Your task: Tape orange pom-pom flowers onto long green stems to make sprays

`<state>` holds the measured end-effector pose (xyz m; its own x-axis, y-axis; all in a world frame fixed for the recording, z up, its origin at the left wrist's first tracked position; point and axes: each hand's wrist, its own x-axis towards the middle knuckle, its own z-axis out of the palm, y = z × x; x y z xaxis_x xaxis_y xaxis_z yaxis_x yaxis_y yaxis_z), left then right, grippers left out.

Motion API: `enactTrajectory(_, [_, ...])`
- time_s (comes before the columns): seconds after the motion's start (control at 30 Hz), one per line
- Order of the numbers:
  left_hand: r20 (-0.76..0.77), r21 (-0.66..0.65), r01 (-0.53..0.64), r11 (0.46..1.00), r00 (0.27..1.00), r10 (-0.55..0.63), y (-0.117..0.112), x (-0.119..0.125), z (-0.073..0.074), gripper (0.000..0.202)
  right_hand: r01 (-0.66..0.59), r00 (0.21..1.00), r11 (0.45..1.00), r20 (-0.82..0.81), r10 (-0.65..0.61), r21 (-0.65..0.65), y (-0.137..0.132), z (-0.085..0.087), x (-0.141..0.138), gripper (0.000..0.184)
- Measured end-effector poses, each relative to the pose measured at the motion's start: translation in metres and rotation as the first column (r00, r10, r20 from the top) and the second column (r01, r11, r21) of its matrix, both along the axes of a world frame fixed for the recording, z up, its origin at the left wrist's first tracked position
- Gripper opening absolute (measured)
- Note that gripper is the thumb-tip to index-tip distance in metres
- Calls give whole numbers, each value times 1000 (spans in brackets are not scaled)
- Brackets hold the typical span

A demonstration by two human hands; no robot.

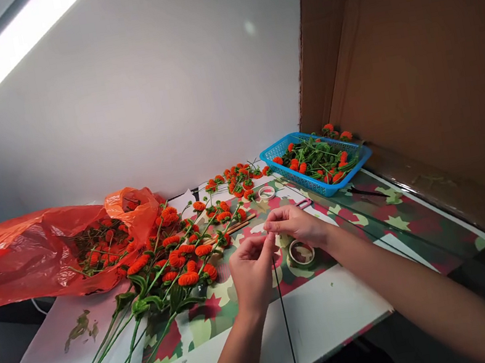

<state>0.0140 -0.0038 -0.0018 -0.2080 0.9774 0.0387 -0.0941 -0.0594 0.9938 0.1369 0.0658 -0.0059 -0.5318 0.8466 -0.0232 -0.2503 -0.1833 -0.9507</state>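
My left hand (252, 270) is closed in a pinch on a thin dark wire (287, 324), which hangs almost straight down past the table's front edge. Just above it, the fingertips of my right hand (296, 226) are pinched together and meet the left fingertips at the wire's top end. Whatever sits between the right fingertips is too small to make out. A roll of tape (302, 252) lies below my right hand. To the left of my hands lies a bunch of orange fuzzy flowers (187, 266) on long green stems (109, 361).
An orange plastic bag (25, 257) with more flowers lies at the left. A blue basket (328, 188) of flowers stands at the back right, near a cardboard wall (415, 69). Loose flower heads (237, 179) and a second tape roll (266, 193) lie at the back.
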Motion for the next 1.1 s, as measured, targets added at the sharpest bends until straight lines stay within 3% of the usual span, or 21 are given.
enactTrajectory(0.37, [336, -70, 151, 986, 934, -120, 1, 0, -11, 26, -66, 992, 997, -106, 62, -29, -2, 0, -4, 33])
enactTrajectory(0.6, [436, -92, 165, 982, 893, -110, 2, 4, -7, 26, 11, 985, 992, -170, -33, -127, 0, 0, -4, 32])
enactTrajectory(0.73, [465, -100, 162, 982, 880, -98, 3, 3, -9, 26, -11, 977, 980, -210, -31, -198, 1, 2, -1, 42])
enactTrajectory(0.97, [533, -117, 191, 975, 840, -101, 4, 4, -5, 30, -82, 968, 972, -248, 25, -220, 1, 5, 2, 44])
enactTrajectory(1.1, [556, -106, 214, 971, 822, -121, 2, 5, -2, 31, -58, 970, 982, -243, 13, -179, 1, 4, 1, 40])
